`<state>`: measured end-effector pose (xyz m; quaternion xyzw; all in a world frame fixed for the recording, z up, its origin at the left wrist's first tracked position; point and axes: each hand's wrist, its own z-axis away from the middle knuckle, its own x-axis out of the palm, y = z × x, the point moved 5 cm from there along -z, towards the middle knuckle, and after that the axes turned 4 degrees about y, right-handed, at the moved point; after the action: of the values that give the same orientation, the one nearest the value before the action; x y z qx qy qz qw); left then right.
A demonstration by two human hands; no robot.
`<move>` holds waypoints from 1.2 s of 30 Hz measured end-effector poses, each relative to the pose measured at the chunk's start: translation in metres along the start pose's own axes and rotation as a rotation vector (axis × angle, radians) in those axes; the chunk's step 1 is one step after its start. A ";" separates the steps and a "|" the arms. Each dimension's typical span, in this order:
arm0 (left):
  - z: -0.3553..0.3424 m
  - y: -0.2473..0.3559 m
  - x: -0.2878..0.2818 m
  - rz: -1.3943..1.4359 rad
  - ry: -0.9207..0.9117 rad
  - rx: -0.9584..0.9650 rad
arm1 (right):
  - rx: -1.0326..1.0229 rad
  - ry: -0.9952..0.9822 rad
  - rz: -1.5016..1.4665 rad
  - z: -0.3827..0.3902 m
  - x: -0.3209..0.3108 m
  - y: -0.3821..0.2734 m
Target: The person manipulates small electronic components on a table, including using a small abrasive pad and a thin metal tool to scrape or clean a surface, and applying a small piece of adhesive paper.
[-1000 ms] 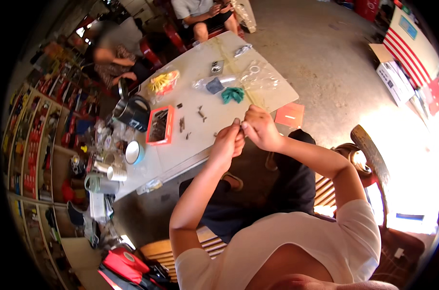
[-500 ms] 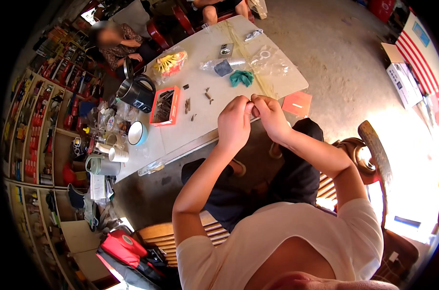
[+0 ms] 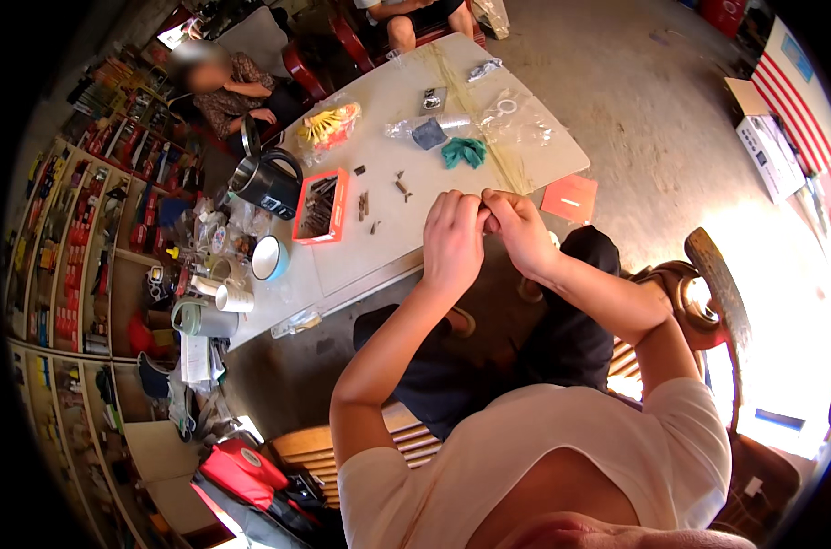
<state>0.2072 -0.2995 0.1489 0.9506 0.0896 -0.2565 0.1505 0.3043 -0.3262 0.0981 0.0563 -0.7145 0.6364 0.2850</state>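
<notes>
Both of my hands are raised together over the near edge of the white table (image 3: 342, 261), fingertips meeting. My left hand (image 3: 455, 238) is closed, its fingers curled in. Against it, my right hand (image 3: 518, 229) is pinched shut with the thumb and fingers pressed together. Whatever they grip is hidden between the fingers. To the left of my hands lie several small dark brown pieces (image 3: 363, 205) on the tabletop. Farther left, an open orange-red box (image 3: 340, 212) holds many more dark, thin pieces.
Behind my hands lie a teal cloth (image 3: 464, 153), a grey-blue block (image 3: 428, 134) and clear plastic wrap (image 3: 525, 123). A black kettle (image 3: 273, 188), a bowl (image 3: 269, 258) and mugs (image 3: 234, 299) crowd the left side. Bananas (image 3: 327, 125) lie farther back. Two people sit beyond the table.
The whole view has shifted slightly, so the table and objects sit a little lower and to the right. My hands remain together, with the finger grip slightly changed.
</notes>
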 end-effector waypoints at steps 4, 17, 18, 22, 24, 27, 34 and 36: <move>0.026 -0.015 0.022 1.148 -0.352 -1.236 | -0.672 -0.091 0.626 -0.001 -0.006 -0.029; 0.003 -0.007 -0.011 0.319 -0.210 -0.445 | -0.202 -0.063 0.224 0.005 0.004 -0.020; 0.017 -0.021 0.002 0.675 -0.183 -0.687 | -0.364 -0.076 0.370 0.004 0.008 -0.028; 0.015 -0.004 0.008 1.173 -0.342 -1.243 | -0.846 -0.222 0.758 0.004 0.009 -0.057; 0.018 -0.007 0.011 1.158 -0.308 -1.259 | -0.850 -0.269 0.793 0.004 0.010 -0.052; 0.019 -0.010 0.010 0.759 -0.166 -0.848 | -0.396 -0.157 0.380 0.001 0.003 -0.026; -0.009 0.007 -0.009 -0.013 -0.022 0.041 | 0.051 -0.025 -0.096 -0.001 -0.001 -0.002; -0.002 0.000 -0.007 0.232 -0.057 -0.223 | -0.132 -0.008 0.194 0.003 0.002 -0.012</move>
<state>0.2022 -0.2991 0.1544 0.9243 0.0027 -0.2525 0.2863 0.3075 -0.3309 0.1096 -0.0294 -0.7580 0.6124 0.2226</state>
